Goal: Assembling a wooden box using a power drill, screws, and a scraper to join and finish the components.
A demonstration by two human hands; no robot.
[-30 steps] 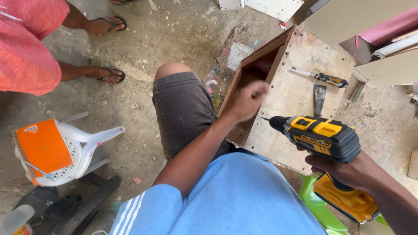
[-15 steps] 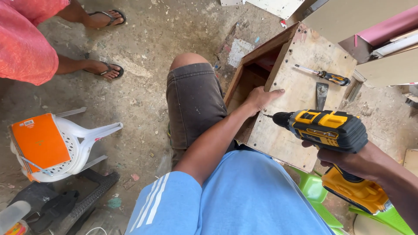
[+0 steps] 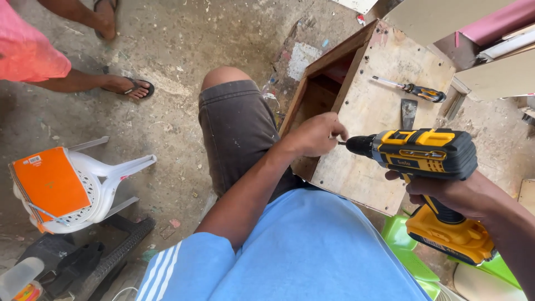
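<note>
left hand [image 3: 315, 134]: sits at the near left edge of the plywood box [image 3: 384, 111], fingers bunched together and pinching something tiny right at the drill's tip, looks like a screw but it's too small to be sure

right hand [image 3: 446, 192]: wrapped tight round the grip of the yellow and black cordless drill [image 3: 423, 153], fingers closed on the handle; whether one is on the trigger can't be told

drill: held level, nose pointing left at the pinched fingers, just over the box's near left corner

box: lies on its side on the floor against the person's knee, open side facing left, flat panel up

doing it well: probably keep the bit square to the panel, start slow so it doesn't skid, and pull the pinching fingers away once it bites; pressing the knee against the box should stop it sliding

on the panel: a screwdriver [image 3: 409, 89] and a chisel [image 3: 408, 113] lie near the far right corner, well clear of the hands

changed since half a second ago: the left hand was lying flat on the box edge, now it's curled into a pinch and the drill tip has closed in until it meets the fingers

nearby: a tipped white plastic chair [image 3: 92, 184] with an orange thing on it, someone's sandalled feet at the top left
</note>
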